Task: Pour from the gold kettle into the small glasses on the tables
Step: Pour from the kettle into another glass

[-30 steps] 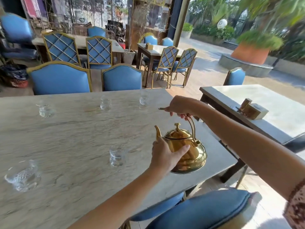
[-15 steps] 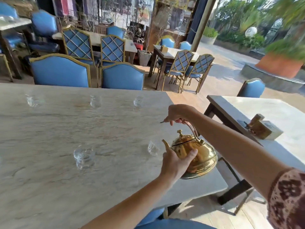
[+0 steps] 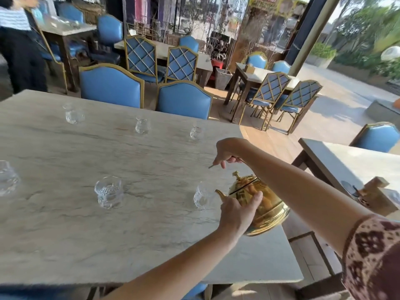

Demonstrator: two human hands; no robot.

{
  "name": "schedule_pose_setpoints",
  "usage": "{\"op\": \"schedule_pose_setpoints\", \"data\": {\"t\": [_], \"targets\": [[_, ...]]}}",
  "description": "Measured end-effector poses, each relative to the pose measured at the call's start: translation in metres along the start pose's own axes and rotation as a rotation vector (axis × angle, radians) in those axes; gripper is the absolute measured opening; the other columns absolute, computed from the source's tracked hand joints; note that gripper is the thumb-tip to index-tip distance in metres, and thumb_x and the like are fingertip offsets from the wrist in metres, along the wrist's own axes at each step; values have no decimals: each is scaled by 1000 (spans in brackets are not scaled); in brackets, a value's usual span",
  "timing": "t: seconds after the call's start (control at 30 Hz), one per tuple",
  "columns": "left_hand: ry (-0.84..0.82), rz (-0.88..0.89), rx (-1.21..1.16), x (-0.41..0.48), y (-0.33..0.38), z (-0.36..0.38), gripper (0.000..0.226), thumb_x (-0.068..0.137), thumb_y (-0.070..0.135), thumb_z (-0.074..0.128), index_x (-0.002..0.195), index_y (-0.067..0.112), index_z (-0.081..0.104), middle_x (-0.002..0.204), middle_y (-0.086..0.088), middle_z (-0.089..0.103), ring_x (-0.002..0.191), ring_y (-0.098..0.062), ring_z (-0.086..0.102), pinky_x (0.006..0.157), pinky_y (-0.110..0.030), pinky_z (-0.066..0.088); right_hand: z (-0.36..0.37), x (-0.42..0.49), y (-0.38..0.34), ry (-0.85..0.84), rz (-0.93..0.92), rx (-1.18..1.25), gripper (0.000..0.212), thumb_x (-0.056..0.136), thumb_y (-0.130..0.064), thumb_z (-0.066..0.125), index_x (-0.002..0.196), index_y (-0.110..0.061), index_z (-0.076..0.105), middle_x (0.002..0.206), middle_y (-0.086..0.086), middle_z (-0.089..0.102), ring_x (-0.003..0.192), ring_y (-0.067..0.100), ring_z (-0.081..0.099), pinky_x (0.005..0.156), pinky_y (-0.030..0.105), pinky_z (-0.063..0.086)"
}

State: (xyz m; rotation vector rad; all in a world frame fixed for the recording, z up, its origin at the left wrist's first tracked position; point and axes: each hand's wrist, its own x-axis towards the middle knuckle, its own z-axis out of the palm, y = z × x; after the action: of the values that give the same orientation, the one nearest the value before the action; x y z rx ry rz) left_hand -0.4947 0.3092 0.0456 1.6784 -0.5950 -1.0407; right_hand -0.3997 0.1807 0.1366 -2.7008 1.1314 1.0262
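Marble table (image 3: pixel 65 234) is the landmark, everything placed off it. Far left on the table, cut by the frame edge, a clear glass (image 3: pixel 7 180). Back row along the table's far side: glass (image 3: pixel 73 114), then glass (image 3: pixel 142 126), then glass (image 3: pixel 196 133), all upright and well apart. Nearer row: wide glass (image 3: pixel 108 192), then small glass (image 3: pixel 201 195) toward the table's right end. Gold kettle (image 3: pixel 263 204) held above the table's right end, tilted, spout (image 3: pixel 220 194) pointing left, just beside the small glass; can't tell if liquid is coming out. Left hand (image 3: pixel 237 215) cupped against the kettle's body by the spout, thumb lying up over the side. Right hand (image 3: pixel 227 151) closed around the kettle's handle above the lid, arm coming in from the right, patterned sleeve (image 3: pixel 372 256) at frame edge. Behind the table, two blue chairs (image 3: pixel 184 98) tucked in. Right of it, a second table (image 3: pixel 346 161) with a wooden holder (image 3: pixel 376 195).
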Motion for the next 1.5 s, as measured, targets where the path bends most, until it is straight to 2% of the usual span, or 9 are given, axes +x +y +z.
{"op": "schedule_pose_setpoints", "data": {"t": [0.23,0.57,0.67,0.73,0.93,1.17,1.33,1.4,1.5], "targets": [[16,11,-82,11,0,9,91,87,74,54,147,6,50,144,-15,58,132,-27,58,105,-31,50,-6,-2,-4,17,-31,-109,43,99,-35,47,119,-4,67,23,-8,33,33,10,37,47,21,31],[10,-22,-114,12,2,13,89,94,68,52,149,-1,43,145,-17,58,133,-28,59,102,-31,52,-6,-10,-16,21,-56,-195,45,99,-38,46,123,-5,65,21,-7,37,50,13,40,50,22,29],[21,-37,-134,17,-2,17,96,91,72,53,144,-9,50,140,-26,63,126,-34,66,82,-28,59,-6,-11,-19,23,-64,-211,45,97,-39,49,121,-5,66,21,-8,38,50,12,40,51,22,30],[24,-36,-143,20,-5,19,97,91,72,54,142,-10,52,139,-27,64,125,-35,66,63,-13,46,-6,-11,-21,24,-69,-226,46,96,-40,50,121,-6,67,23,-8,40,50,12,41,51,22,30],[16,-24,-155,26,-9,25,109,83,79,52,141,-13,51,113,-22,66,94,-22,65,47,-6,41,-3,-9,-26,11,-52,-244,44,99,-39,46,124,-8,65,42,-5,54,55,11,43,53,21,31],[24,-8,-158,31,-5,24,100,90,72,53,143,-13,49,113,-23,65,104,-30,68,54,-10,38,-9,-10,-22,13,-40,-282,44,98,-39,47,123,-8,65,62,-3,44,55,10,40,54,20,30],[24,14,-150,35,-6,27,85,97,63,53,135,-13,55,75,4,45,69,-10,54,41,-1,37,-8,-8,-23,0,-35,-313,44,99,-38,46,124,-8,64,64,-3,46,55,10,39,55,20,29],[29,11,-156,39,-10,30,72,98,61,53,127,-5,60,76,5,47,67,-7,49,42,0,38,-7,-8,-23,1,-39,-328,44,99,-38,46,125,-8,64,66,-2,47,56,11,39,55,20,29],[33,24,-155,36,-11,28,89,96,64,53,140,-14,52,92,-5,52,80,-11,53,44,-2,39,-5,-7,-24,-15,-41,-353,44,100,-37,45,126,-7,63,67,-2,48,56,11,39,55,20,28]]}}
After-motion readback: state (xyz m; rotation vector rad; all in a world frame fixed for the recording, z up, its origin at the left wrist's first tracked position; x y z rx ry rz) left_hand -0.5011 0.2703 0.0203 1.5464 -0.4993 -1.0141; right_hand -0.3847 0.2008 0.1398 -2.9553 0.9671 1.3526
